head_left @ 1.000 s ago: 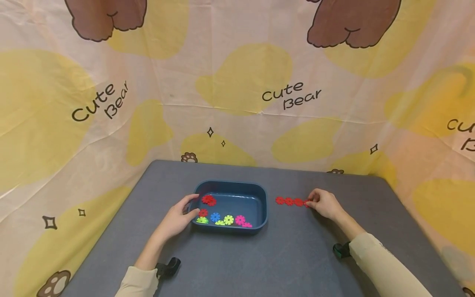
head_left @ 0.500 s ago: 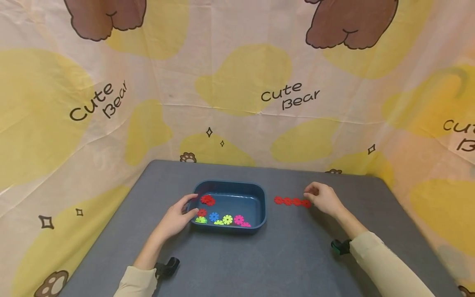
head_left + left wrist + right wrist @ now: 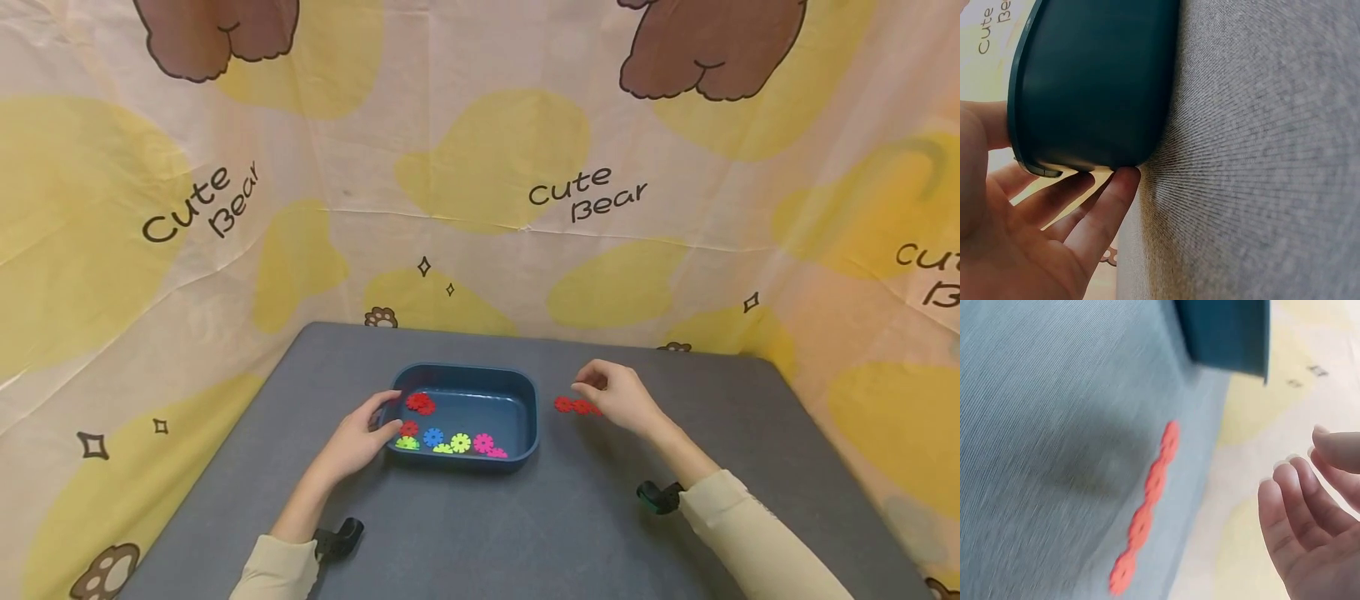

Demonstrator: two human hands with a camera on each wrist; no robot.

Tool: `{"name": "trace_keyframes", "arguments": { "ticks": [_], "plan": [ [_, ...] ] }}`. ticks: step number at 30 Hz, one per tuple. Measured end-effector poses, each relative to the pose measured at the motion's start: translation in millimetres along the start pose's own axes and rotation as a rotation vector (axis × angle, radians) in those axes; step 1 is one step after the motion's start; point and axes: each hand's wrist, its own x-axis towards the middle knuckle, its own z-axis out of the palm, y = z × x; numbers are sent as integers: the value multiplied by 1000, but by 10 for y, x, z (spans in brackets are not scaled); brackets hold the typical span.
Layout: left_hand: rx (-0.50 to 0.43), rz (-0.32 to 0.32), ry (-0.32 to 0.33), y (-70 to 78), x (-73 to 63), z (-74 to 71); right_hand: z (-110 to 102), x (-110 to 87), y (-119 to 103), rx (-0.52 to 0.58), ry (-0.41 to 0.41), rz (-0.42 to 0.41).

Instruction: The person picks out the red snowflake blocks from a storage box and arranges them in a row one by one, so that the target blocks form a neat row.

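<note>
My left hand (image 3: 356,442) holds the left end of a dark blue plastic bin (image 3: 468,467), thumb and fingers at its rim. In the left wrist view, fingertips touch the bin's outer end wall (image 3: 1097,81). Inside lie snowflake-shaped plastic discs: a red cluster (image 3: 421,404), a blue disc (image 3: 433,437), a yellow disc (image 3: 461,442) and a pink disc (image 3: 483,442), among others. Right of the bin, several red discs form a joined row (image 3: 1140,528) flat on the table. My right hand (image 3: 618,396) hovers above that row, fingers loosely bent, nothing between them, hiding its right part in the head view.
The grey table (image 3: 480,533) has its far edge against a hanging cloth (image 3: 480,250) printed with bears and lettering. Cloth also hangs along both sides. A black strap device (image 3: 341,540) sits on the left wrist, another (image 3: 660,497) on the right.
My right hand has let go of the last red disc at the row's right end, risen and moved left over the row. The left hand and the bin stay in place.
</note>
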Motion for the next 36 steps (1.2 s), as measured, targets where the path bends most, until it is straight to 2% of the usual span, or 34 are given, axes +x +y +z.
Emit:
{"name": "trace_keyframes", "arguments": {
  "ticks": [10, 16, 29, 36],
  "plan": [
    [-1, -11, 3, 7, -7, -1, 296, 80, -356, 65, 0, -62],
    [-1, 4, 1, 16, -9, -6, 512, 143, -523, 76, -8, -92],
    [-26, 1, -13, 0, -8, -20, 944, 295, -821, 129, -109, -148],
    [-37, -8, -14, -9, 8, -10, 1163, 358, -971, 137, -155, -148]
  ]
}}
